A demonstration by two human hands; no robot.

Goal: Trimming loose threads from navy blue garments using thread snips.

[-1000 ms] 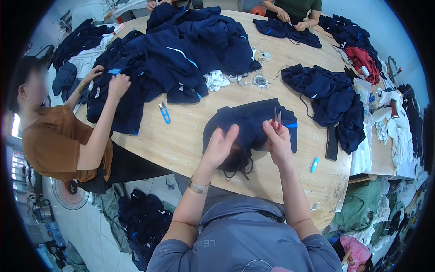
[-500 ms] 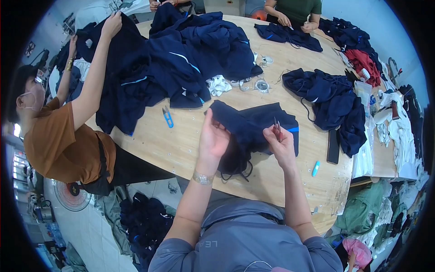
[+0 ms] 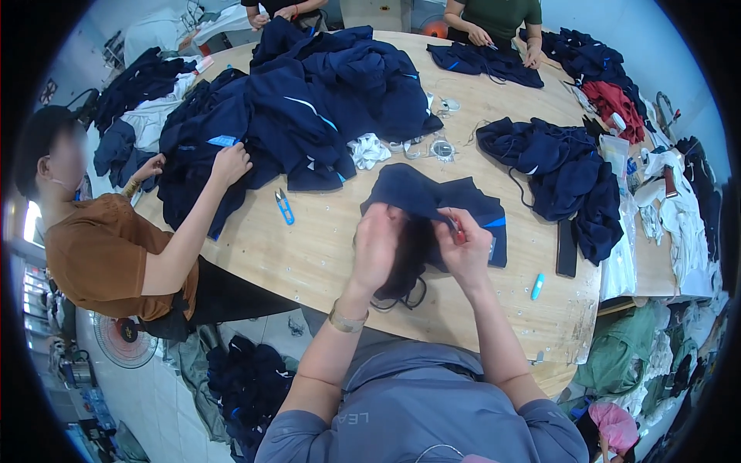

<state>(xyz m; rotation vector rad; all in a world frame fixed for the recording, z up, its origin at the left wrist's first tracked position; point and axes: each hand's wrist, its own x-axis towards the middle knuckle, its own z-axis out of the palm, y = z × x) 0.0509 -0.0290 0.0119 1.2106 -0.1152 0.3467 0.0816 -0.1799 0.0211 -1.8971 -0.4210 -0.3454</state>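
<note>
A navy garment (image 3: 417, 189) with a dark drawstring and a bright blue stripe lies on the wooden table (image 3: 332, 255) in front of me. My left hand (image 3: 376, 245) is closed on its near edge, fingers curled partly out of sight behind the cloth. Red-handled thread snips (image 3: 460, 233) sit in my right hand (image 3: 468, 255), which also touches the raised fabric. Between both hands the cloth is lifted and bunched. Blue thread snips (image 3: 285, 208) rest on the table to the left.
Navy garments are heaped (image 3: 332, 92) at the far left, with another pile (image 3: 548, 162) at right. A dark phone-like slab (image 3: 566, 248) and a turquoise pen-shaped tool (image 3: 538, 286) lie right of me. A co-worker in brown (image 3: 108, 255) handles cloth at left; others work across the table.
My left hand has gone from spread fingers to gripping the garment, and my right hand with the snips has moved in toward it. The co-worker at left has lowered the held-up cloth.
</note>
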